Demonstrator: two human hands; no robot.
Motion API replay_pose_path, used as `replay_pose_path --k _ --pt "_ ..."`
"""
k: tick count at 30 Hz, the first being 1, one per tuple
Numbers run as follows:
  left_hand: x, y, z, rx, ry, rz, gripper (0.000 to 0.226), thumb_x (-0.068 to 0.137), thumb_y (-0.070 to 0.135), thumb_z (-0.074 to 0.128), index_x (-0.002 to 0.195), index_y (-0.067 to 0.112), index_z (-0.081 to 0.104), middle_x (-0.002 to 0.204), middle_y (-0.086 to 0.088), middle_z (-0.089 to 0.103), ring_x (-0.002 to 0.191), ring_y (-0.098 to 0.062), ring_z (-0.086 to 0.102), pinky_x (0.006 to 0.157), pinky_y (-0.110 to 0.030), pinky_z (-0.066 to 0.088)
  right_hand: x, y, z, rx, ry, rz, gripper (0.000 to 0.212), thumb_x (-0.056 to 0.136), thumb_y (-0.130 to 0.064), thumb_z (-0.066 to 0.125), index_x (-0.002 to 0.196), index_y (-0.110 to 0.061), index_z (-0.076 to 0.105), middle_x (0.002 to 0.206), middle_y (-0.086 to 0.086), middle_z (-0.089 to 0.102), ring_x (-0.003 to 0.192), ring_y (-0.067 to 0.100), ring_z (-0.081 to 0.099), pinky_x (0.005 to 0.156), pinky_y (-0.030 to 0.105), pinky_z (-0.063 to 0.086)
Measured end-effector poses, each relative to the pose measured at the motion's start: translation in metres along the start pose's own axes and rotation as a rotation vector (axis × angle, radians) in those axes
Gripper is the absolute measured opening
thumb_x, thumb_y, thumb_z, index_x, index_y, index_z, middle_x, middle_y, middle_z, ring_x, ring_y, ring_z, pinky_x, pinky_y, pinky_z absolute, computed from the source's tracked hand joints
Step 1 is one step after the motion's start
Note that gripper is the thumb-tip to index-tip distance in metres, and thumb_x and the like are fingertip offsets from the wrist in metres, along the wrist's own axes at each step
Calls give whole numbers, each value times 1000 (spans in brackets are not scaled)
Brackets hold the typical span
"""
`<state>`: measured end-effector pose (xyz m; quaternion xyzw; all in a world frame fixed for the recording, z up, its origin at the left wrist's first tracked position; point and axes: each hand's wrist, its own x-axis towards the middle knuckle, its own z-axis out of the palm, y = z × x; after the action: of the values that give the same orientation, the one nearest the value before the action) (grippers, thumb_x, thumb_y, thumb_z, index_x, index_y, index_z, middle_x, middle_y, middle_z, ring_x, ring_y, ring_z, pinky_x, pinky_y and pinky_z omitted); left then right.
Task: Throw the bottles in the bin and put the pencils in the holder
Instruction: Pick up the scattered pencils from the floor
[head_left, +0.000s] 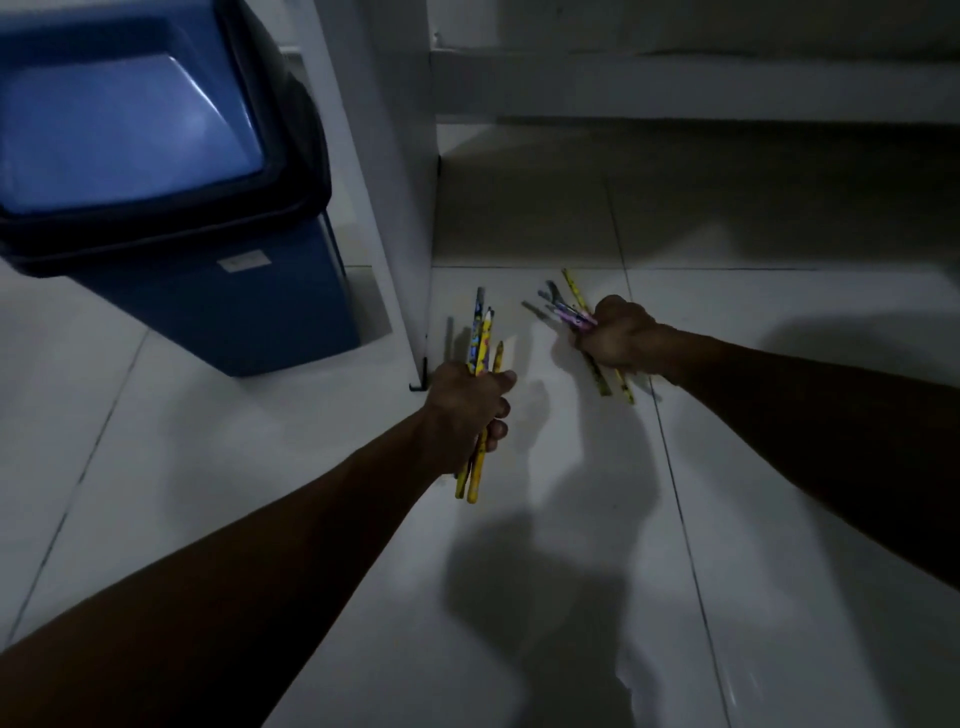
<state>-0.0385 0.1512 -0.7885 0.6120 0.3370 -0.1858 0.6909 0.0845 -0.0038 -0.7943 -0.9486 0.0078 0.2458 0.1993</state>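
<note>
My left hand (470, 405) is closed around a bunch of several pencils (482, 338), mostly yellow and blue, that stick out above and below the fist. My right hand (618, 335) grips a second bunch of pencils (569, 306), pink, grey and yellow, low over the white tiled floor. A blue bin (218, 291) with a swing lid and a black liner stands at the upper left, its lid closed. No bottles and no pencil holder are in view.
A white table leg (395, 208) stands between the bin and my hands, its foot just left of my left hand. A white crossbar (675, 83) runs along the back. The floor (779, 467) is pale tile with dark shadows.
</note>
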Motion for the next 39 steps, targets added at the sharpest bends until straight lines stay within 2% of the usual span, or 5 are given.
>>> replay_pose_path --k 11,15,26,34,39 --pt "-27 -8 13 -188 -52 -103 13 96 22 54 85 18 58 59 0 31 33 -9 26 36 -12 24 -47 -8 1 1287 -286 102 25 104 -17 31 80 -15 40 48 0 53 26 7 24 31 13 21" --pt "-43 -6 15 -192 -150 -163 43 89 57 54 74 16 51 54 2 34 35 -10 27 37 -14 25 -62 -17 10 1392 -256 95 29 105 -21 34 79 -16 46 46 -3 51 30 9 32 33 14 27" --pt "-78 -5 18 -215 -32 18 6 84 12 60 80 13 55 51 -1 40 33 -12 27 39 -16 22 -89 -40 5 1794 -114 172 32 107 -15 32 76 -11 41 51 4 40 45 18 43 60 45 55" --pt "-80 -13 5 -452 223 -78 13 83 7 55 75 13 46 47 -1 31 26 -10 22 37 -13 20 -108 -43 -4 1927 130 305 14 102 -24 49 90 -17 49 36 -2 24 26 11 23 42 19 42" --pt "-70 -10 9 -593 110 -173 28 92 25 53 67 13 47 52 -2 42 20 -10 29 34 -9 28 -141 -66 6 1941 -27 225 49 99 -37 54 60 -17 31 35 -3 20 26 12 23 41 19 40"
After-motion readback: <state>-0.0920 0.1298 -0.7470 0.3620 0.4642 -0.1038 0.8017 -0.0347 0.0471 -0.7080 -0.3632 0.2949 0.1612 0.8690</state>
